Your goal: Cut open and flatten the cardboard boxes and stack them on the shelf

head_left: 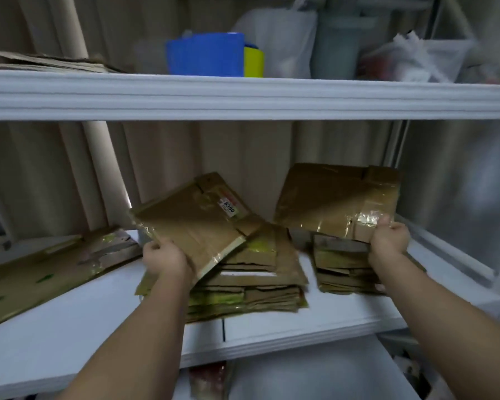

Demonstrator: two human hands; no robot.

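Note:
My left hand [165,256] grips the near edge of a flattened cardboard box with a white label [195,219], held tilted above a stack of flattened boxes [251,284] on the white shelf [104,327]. My right hand [387,236] holds the corner of a second flattened, taped box [335,197], raised over a smaller stack [341,269] on the right of the same shelf.
A long flattened box [46,267] lies at the shelf's left. The upper shelf [243,96] carries a blue container [205,57], a yellow one [254,63], plastic bags [283,39] and cardboard [38,63] at its left. A corrugated wall stands behind.

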